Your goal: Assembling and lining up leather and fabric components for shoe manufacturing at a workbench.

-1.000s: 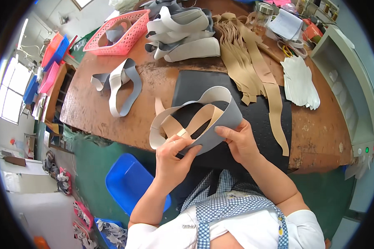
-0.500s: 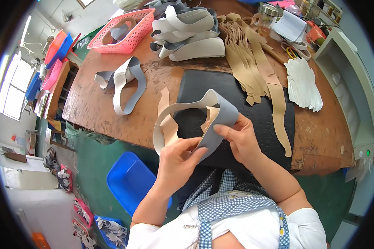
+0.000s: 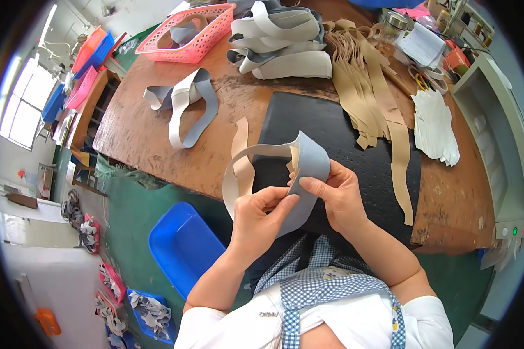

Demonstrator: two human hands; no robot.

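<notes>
Both my hands hold a grey band (image 3: 312,161) bent into a loop with a pale inner face, above a black mat (image 3: 355,174). My left hand (image 3: 260,223) pinches the lower edge between thumb and fingers. My right hand (image 3: 342,196) grips the grey outer side, its thumb on the front and its fingers behind. A beige strip edge (image 3: 295,156) shows inside the loop close to my fingers; how it is joined there is hidden. Another stretch of beige strip (image 3: 241,139) curves behind the loop's left side.
Beyond the mat lie stacked grey-white bands (image 3: 294,65), hanging beige strips (image 3: 355,104) and white strips (image 3: 435,125). A looped band (image 3: 206,104) rests left on the wooden table (image 3: 134,110), near a pink basket (image 3: 206,43). A blue tub (image 3: 183,247) stands below on the floor.
My left hand has shifted right along the band's edge, nearer my right hand. The loop has narrowed and tilted, and the view has shifted slightly.
</notes>
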